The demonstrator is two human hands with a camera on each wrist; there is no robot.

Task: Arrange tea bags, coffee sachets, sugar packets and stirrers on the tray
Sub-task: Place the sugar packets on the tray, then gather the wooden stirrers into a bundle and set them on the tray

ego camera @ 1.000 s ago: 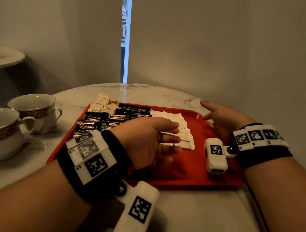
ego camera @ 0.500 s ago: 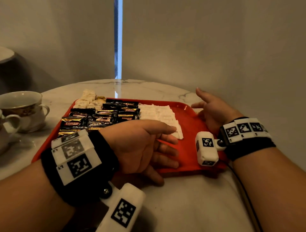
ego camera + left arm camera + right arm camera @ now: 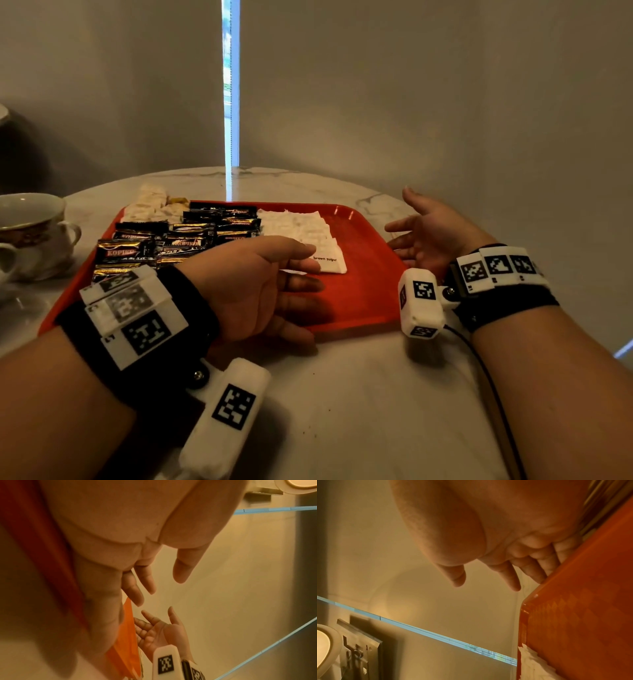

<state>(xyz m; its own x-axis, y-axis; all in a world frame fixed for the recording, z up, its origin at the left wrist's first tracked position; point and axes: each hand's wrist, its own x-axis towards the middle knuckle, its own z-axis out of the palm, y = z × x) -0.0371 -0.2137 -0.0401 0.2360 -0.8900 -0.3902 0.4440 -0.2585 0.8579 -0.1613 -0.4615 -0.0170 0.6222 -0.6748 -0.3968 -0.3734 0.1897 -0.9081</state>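
Both hands are hanging empty with fingers loose, the left hand [image 3: 253,284] over the red tray [image 3: 370,274] and the right hand [image 3: 431,236] at its right rim, so a careless nudge is risking scattering the sugar packets [image 3: 301,229] lined beside the coffee sachets [image 3: 178,240].

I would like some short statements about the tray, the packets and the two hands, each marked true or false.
1. The red tray lies on the marble table. True.
2. The left hand grips a coffee sachet. False: its fingers are straight and it holds nothing.
3. The white sugar packets lie to the right of the black coffee sachets. True.
4. The right hand rests in the middle of the tray. False: it is open at the tray's right edge.
5. A cup stands on the tray. False: it stands on the table, left of the tray.
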